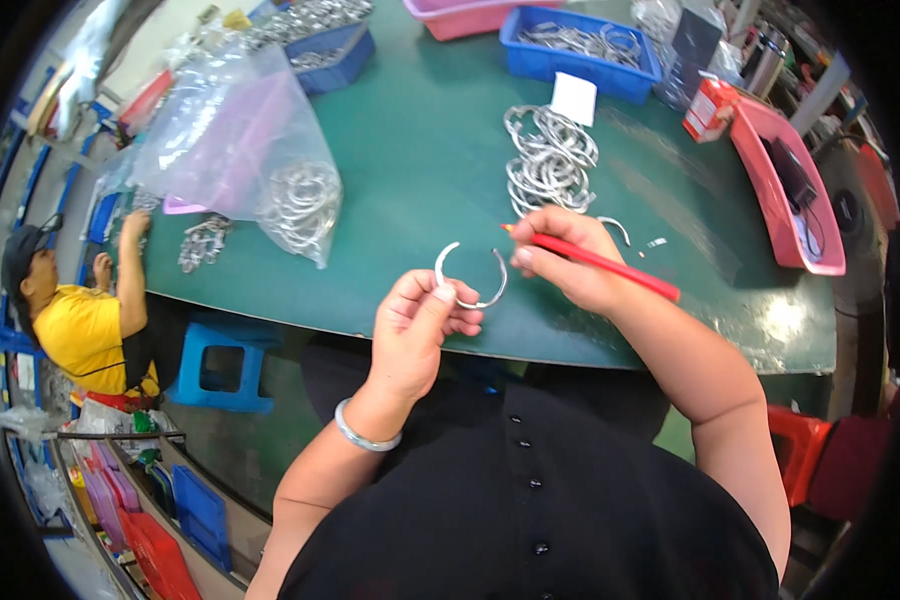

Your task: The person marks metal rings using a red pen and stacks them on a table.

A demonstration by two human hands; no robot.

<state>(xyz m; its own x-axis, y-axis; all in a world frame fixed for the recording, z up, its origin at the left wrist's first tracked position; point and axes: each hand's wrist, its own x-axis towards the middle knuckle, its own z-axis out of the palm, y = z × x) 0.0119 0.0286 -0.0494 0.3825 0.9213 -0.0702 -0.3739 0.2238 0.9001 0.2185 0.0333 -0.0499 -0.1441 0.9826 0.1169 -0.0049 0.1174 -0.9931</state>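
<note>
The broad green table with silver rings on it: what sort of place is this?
Probably a small workshop or factory handling metal rings, perhaps bangles: a pile of open silver metal rings lies on the broad green table, a clear plastic bag holds more, and a rectangular blue plastic bin holds similar pieces.

I'd call the place I'm looking into a workshop, for jewellery by the look of it. My head view shows a long green-topped workbench (pixel 410 150) with a heap of open silver bangles (pixel 555 180), a clear plastic bag (pixel 305 205) with more inside, and a blue plastic bin (pixel 575 72). I also see a co-worker (pixel 85 335) at the bench and a blue plastic stool (pixel 257 368).
</note>
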